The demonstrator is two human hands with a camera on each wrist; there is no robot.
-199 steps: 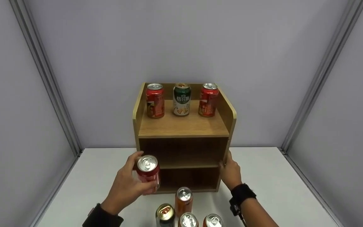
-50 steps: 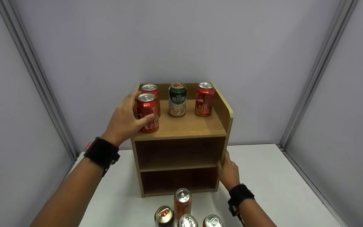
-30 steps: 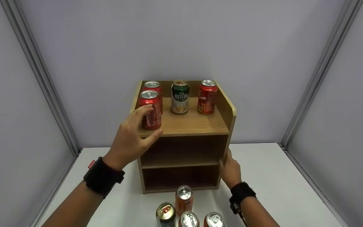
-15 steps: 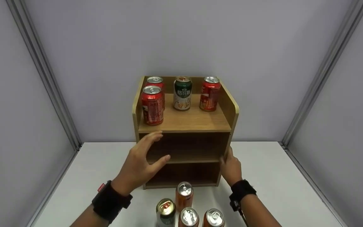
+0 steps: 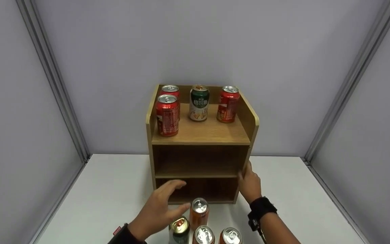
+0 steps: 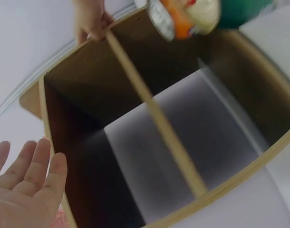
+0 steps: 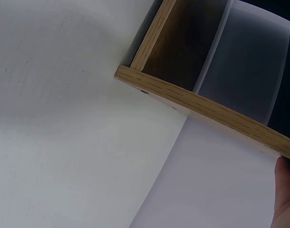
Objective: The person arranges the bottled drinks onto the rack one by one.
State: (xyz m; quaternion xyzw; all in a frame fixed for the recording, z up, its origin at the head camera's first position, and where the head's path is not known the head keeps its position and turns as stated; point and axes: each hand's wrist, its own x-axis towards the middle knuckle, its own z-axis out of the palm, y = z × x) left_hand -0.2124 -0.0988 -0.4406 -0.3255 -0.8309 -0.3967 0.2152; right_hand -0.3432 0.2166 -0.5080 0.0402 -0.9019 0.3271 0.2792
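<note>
My left hand (image 5: 157, 210) is empty, thumb and fingers spread, just above and left of a can with a gold top (image 5: 180, 226) and an orange can (image 5: 199, 217). The left wrist view shows its fingers (image 6: 28, 166) loosely extended beside the shelf. My right hand (image 5: 250, 184) grips the right side panel of the small wooden shelf unit (image 5: 201, 134). On the top board a red can (image 5: 168, 117) stands front left, directly before another red can (image 5: 170, 88). A green-and-white can (image 5: 199, 103) stands at middle back, a third red can (image 5: 228, 105) at back right.
Two more silver-topped cans, one in the middle (image 5: 204, 234) and one to the right (image 5: 231, 235), stand at the lower frame edge. The shelf's two lower compartments face me. A white table (image 5: 113, 189) carries everything, with grey walls behind and at both sides.
My left hand has carried a red can up to the top board's front left, let go of it, and come down to the cans on the table. My right hand has stayed on the shelf.
</note>
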